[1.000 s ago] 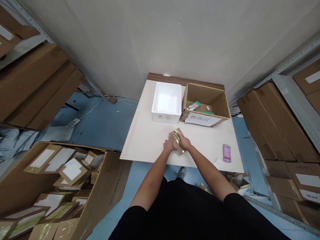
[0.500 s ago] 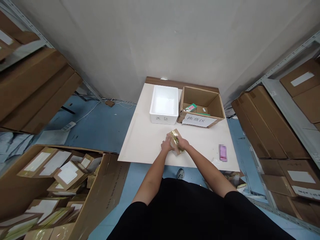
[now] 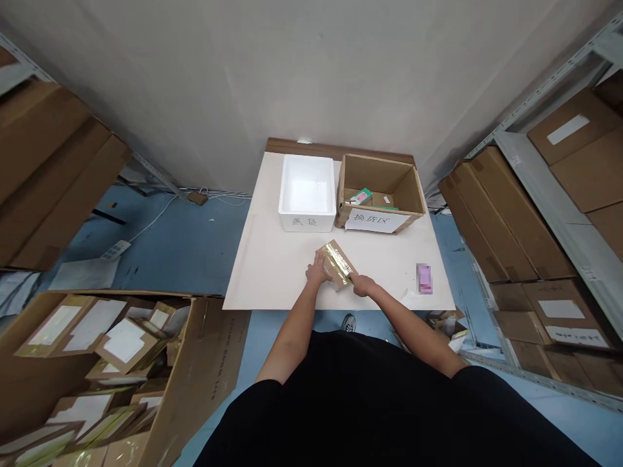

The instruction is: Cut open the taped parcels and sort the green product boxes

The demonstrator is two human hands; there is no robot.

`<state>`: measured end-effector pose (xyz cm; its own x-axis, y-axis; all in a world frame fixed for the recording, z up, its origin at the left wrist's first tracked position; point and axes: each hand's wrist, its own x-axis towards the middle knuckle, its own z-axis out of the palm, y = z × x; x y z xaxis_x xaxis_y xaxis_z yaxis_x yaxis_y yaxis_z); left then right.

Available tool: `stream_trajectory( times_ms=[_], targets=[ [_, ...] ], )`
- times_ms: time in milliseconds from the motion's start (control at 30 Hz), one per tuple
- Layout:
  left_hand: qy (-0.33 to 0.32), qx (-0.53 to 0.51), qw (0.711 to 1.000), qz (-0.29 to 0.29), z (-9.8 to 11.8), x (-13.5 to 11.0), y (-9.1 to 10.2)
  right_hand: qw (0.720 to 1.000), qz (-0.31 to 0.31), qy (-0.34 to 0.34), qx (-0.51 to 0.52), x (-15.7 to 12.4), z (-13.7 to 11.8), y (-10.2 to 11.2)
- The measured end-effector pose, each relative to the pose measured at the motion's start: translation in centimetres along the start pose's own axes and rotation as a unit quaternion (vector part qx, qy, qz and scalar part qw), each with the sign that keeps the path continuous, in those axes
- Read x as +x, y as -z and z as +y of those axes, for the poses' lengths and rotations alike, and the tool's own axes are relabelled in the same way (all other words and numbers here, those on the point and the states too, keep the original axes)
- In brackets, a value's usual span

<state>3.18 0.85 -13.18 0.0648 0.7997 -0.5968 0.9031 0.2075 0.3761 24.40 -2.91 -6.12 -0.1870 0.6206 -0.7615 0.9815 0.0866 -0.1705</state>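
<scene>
A small cardboard box point(image 3: 339, 260) with shiny yellowish tape lies tilted on the pale tabletop point(image 3: 265, 266). My left hand point(image 3: 317, 270) grips its left side, fingers along the edge. At the box's near right corner is my right hand point(image 3: 362, 285), its fingers closed. Whatever it may be holding is hidden or too small to make out. Beyond the hands stand a white foam box point(image 3: 307, 222) with handwriting on its front and an open carton point(image 3: 413, 201) with a paper label and a few small green packages inside.
A pixelated pink item point(image 3: 424, 279) lies on the table's right side, near a scrap of clear plastic. To my lower left, a large carton point(image 3: 195, 363) holds many small taped parcels point(image 3: 124, 340). Shelves with cartons point(image 3: 506, 214) flank both sides, and a wall rises behind the table.
My right hand has moved from the top of the small box to its near right corner, uncovering more tape. My left hand keeps its grip. The camera view has shifted slightly.
</scene>
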Motion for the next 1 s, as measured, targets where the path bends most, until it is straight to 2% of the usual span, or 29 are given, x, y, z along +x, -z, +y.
stream_trajectory(
  times_ms=[133,200,300,367,433,600,633,700,767,833,1000],
  targets=[
    [0.009,0.007,1.000,-0.003,0.4,-0.2,0.4,1.000,-0.012,-0.001,0.017,-2.0,2.5,-1.2],
    [0.015,0.012,1.000,-0.006,0.6,-0.2,0.6,0.999,0.001,-0.009,0.041,-2.7,4.2,-1.2],
    [0.025,0.028,0.999,-0.004,1.3,-0.4,0.4,0.987,0.110,-0.047,0.107,-2.5,6.3,-1.2],
    [0.030,0.043,0.999,0.006,2.0,-1.0,-0.3,0.962,0.199,-0.086,0.166,-1.5,7.1,-1.3],
    [0.038,0.063,0.997,0.020,2.8,-1.8,-1.3,0.939,0.238,-0.110,0.221,0.1,7.2,-1.8],
    [0.055,0.133,0.987,0.073,4.4,-4.0,-4.1,0.928,0.213,-0.117,0.284,4.3,6.5,-3.0],
    [0.035,0.145,0.985,0.087,4.6,-4.3,-4.3,0.927,0.209,-0.120,0.288,4.8,6.4,-3.1],
    [-0.062,0.167,0.980,0.083,4.9,-4.3,-4.4,0.927,0.206,-0.120,0.291,5.5,6.5,-3.2],
    [-0.192,0.188,0.962,0.037,5.2,-3.9,-4.0,0.928,0.208,-0.110,0.288,5.8,6.5,-3.1],
    [-0.264,0.208,0.942,-0.003,5.7,-3.2,-3.4,0.930,0.215,-0.093,0.284,5.9,6.4,-2.9],
    [-0.232,0.225,0.946,-0.001,6.3,-2.3,-2.8,0.942,0.215,-0.054,0.252,6.5,5.6,-1.9]
  ],
)
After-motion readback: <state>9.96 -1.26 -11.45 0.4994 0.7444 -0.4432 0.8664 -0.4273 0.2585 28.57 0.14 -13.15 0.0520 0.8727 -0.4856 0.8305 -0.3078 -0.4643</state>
